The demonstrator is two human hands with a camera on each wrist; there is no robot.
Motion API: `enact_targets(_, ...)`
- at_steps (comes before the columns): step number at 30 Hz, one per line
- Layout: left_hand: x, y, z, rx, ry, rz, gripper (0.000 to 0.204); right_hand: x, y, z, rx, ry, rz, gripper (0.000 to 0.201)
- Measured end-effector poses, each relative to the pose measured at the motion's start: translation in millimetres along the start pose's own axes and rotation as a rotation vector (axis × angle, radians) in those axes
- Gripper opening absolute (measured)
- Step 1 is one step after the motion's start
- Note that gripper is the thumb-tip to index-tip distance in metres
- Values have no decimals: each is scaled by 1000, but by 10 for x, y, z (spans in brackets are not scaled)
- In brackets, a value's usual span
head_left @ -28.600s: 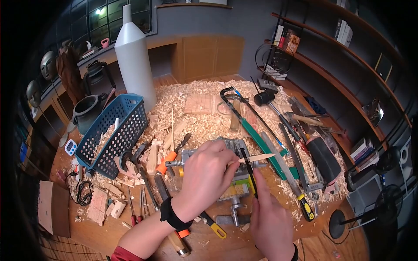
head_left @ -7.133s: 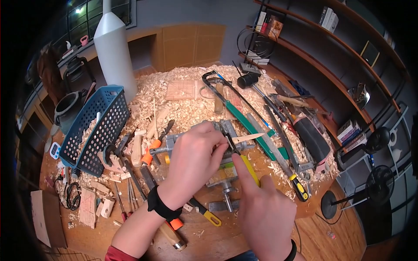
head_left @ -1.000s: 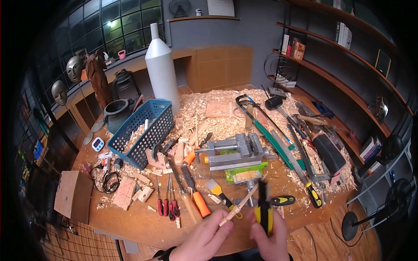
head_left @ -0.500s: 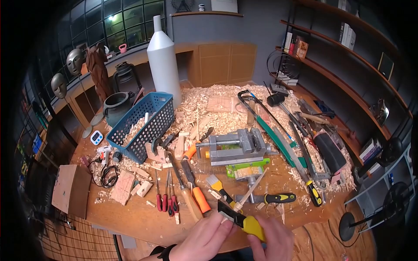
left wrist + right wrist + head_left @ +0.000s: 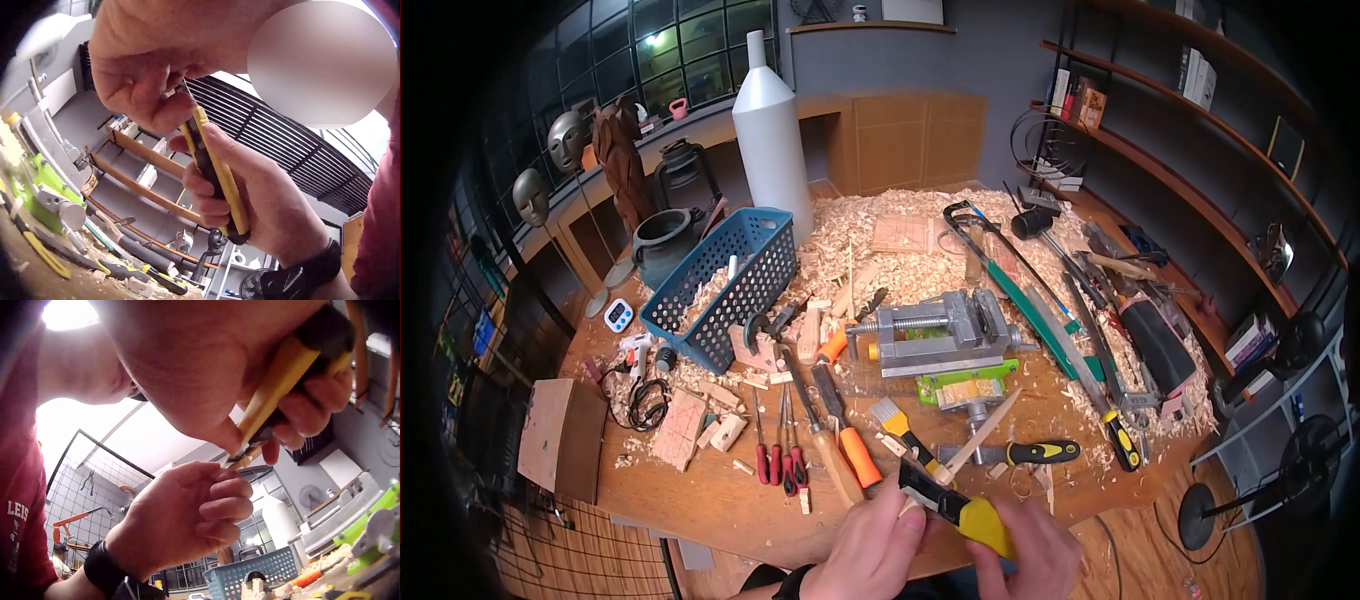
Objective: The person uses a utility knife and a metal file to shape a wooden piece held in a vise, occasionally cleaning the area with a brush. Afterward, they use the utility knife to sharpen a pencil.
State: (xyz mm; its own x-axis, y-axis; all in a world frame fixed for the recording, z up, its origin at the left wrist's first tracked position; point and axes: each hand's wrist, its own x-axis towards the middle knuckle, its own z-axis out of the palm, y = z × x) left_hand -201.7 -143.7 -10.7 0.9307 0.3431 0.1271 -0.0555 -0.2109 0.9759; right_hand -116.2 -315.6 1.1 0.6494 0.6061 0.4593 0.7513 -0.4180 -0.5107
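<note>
A tapered stick [image 5: 990,427] is being held by the left grip [image 5: 872,548], its thumb [image 5: 913,518] being endangered should the utility knife [image 5: 984,527] clasped by the right grip [image 5: 1034,552] slip.

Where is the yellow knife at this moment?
The yellow knife is low in the head view, right of centre, in the right hand, its black end crossing the pale stick near the left hand.

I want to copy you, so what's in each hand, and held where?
Right hand: the yellow knife, by its handle. Left hand: the wooden stick, near the end opposite its tip.
</note>
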Motion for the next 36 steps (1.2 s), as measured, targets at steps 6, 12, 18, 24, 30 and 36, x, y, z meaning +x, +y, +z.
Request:
enact_targets(6,29,45,39,203,15,93,38,-8,-22,-21,52,28,16,41)
enact_targets(12,-3,37,28,226,14,96,36,71,93,8,54,27,-28,40)
enact_targets(18,-29,35,65,56,7,44,40,2,127,-10,51,4,5,43)
enact_targets(24,-1,51,70,21,131,52,41,-85,-10,-81,68,-29,89,41)
enact_targets(30,79,70,-1,64,145,61,38,-278,132,-74,249,16,226,34)
enact_targets(36,72,123,-20,169,95,20,31,-154,98,-169,467,-94,308,31)
